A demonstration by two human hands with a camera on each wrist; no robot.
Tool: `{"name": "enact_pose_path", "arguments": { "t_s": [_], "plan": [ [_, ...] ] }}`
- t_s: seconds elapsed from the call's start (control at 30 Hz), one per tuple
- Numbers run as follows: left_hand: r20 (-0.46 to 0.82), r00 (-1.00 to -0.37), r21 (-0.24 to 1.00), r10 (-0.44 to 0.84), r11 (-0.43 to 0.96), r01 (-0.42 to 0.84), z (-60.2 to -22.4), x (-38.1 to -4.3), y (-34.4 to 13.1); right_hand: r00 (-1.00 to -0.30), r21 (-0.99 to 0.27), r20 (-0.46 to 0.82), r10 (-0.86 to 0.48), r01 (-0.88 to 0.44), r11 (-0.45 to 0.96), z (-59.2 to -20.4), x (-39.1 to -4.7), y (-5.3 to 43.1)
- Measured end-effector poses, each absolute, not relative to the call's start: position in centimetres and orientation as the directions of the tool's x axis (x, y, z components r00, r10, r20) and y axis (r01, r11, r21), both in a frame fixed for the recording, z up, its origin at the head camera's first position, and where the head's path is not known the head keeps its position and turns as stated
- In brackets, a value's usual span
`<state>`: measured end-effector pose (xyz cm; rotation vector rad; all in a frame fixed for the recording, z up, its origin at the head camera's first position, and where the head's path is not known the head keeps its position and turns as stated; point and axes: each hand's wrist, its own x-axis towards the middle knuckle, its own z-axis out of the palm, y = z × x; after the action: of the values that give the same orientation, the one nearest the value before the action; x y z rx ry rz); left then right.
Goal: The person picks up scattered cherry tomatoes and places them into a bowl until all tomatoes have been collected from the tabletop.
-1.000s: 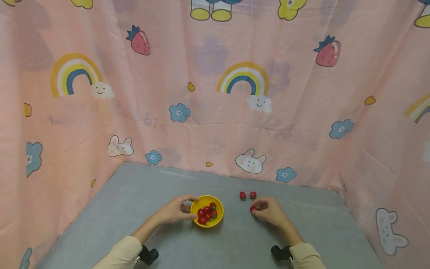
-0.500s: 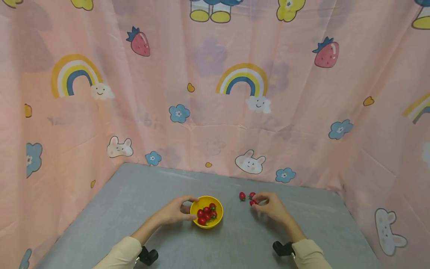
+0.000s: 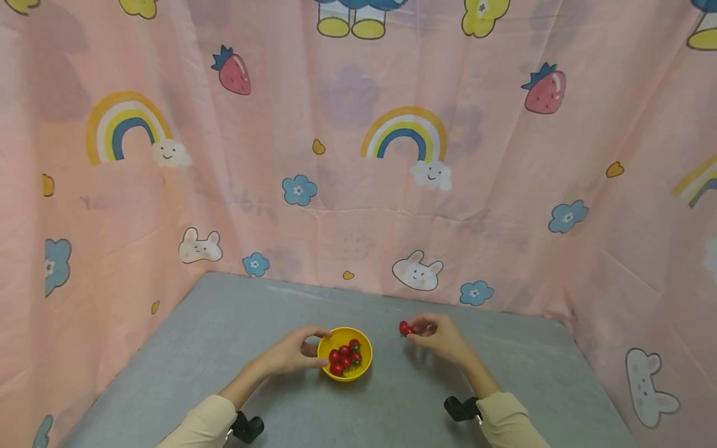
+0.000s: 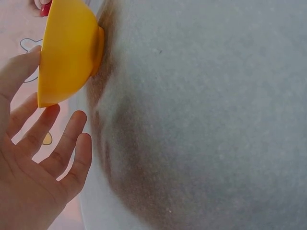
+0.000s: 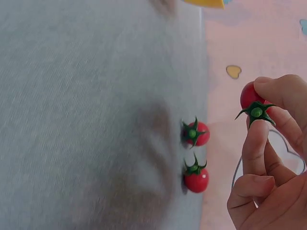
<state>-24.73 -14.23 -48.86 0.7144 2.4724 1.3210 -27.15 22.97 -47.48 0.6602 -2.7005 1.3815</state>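
My left hand [image 3: 291, 353] holds the side of a yellow bowl [image 3: 340, 337], thumb and fingertips at its rim. Several red cherry tomatoes [image 3: 345, 361] lie inside the bowl. In the left wrist view the bowl [image 4: 69, 52] stands upright on the table, with the little and ring fingers spread away from it. To the right, my right hand [image 3: 445, 341] pinches one cherry tomato [image 5: 250, 96] between thumb and fingertips, its green calyx showing. Two more cherry tomatoes [image 5: 196, 133] [image 5: 196, 180] rest on the table below that hand; the head view mostly hides them.
A grey table [image 3: 269, 410] spreads under both hands. Behind it and at the sides hangs a pink curtain [image 3: 313, 242] printed with rainbows, rabbits and flowers. Each wrist carries a black camera mount [image 3: 248, 427].
My right hand has moved left and slightly away from me, carrying the pinched cherry tomato over the two on the table. The left hand and the bowl have stayed in place.
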Motion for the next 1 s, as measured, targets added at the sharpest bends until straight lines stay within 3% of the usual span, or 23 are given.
{"name": "enact_pose_path", "arguments": {
  "t_s": [0.67, 1.0],
  "plan": [
    [0.025, -0.846, 0.828, 0.532, 0.464, 0.316, -48.9, -24.8, -14.3, -0.896, -0.797, 0.171, -0.411, -0.371, 0.476, -46.0, -27.5, 18.5],
    [0.016, -0.85, 0.823, 0.527, 0.476, 0.311, -48.9, -24.8, -14.3, -0.841, -0.804, 0.197, -0.504, -0.433, 0.407, -45.3, -27.0, 16.3]
  ]
}}
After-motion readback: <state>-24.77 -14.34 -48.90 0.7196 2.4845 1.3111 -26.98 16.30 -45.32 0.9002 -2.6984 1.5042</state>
